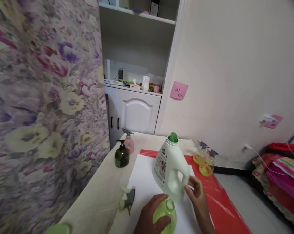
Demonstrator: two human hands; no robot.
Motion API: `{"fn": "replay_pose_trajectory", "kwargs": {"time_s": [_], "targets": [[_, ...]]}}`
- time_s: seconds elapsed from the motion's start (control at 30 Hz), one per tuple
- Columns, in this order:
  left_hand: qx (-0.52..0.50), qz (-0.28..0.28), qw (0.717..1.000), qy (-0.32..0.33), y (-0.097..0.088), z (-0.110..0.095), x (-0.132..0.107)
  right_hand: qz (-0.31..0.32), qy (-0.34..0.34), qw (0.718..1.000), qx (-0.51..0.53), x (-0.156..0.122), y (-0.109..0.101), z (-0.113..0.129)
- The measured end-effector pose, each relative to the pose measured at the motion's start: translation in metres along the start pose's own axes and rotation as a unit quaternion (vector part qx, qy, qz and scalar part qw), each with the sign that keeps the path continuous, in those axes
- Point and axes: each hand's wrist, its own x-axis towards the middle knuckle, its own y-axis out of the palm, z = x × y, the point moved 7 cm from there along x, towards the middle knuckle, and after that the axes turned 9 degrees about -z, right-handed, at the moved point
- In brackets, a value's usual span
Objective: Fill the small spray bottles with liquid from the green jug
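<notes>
My left hand [150,216] wraps round a light green open-necked bottle [165,216] at the near edge of a white sheet [143,182]. My right hand [198,196] rests its fingers against the handle of a white detergent jug [170,167] with a green cap, which stands tilted on the sheet just behind the green bottle. A grey and green spray trigger head [128,199] lies loose on the sheet, left of my left hand.
A dark green pump bottle [122,155] and a pink spray bottle [128,141] stand at the table's far left. Two yellow spray bottles [205,161] sit on a red sheet [220,208] at the right. A floral curtain [44,107] hangs left; white cabinets [134,110] stand behind.
</notes>
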Motion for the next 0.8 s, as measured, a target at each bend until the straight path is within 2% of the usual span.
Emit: {"fn": "replay_pose_trajectory", "kwargs": {"time_s": [0.1,0.17,0.2,0.27,0.37,0.43,0.53,0.8], "targets": [[0.052,-0.042,0.998,-0.001,-0.019,0.003,-0.001,-0.058,0.03,0.998,-0.019,-0.04,-0.032,-0.038],[0.121,-0.093,0.988,0.011,-0.043,0.009,0.002,-0.031,0.029,0.999,-0.004,-0.067,-0.033,-0.056],[0.168,-0.123,0.978,0.021,-0.057,0.013,0.003,-0.005,0.021,1.0,0.018,-0.079,-0.028,-0.06],[0.266,-0.14,0.953,0.027,-0.082,0.024,0.006,0.065,0.011,0.996,0.054,-0.098,-0.008,-0.06],[0.408,-0.109,0.906,-0.007,-0.105,0.04,0.008,0.136,0.016,0.989,0.058,-0.111,0.024,-0.05],[0.461,-0.068,0.884,-0.037,-0.107,0.047,0.005,0.149,0.015,0.988,0.03,-0.113,0.036,-0.046],[0.492,-0.024,0.868,-0.058,-0.099,0.049,0.0,0.144,-0.015,0.989,-0.02,-0.112,0.04,-0.043],[0.491,-0.022,0.868,-0.069,-0.095,0.043,0.005,0.164,-0.006,0.984,-0.075,-0.11,0.038,-0.044]]}}
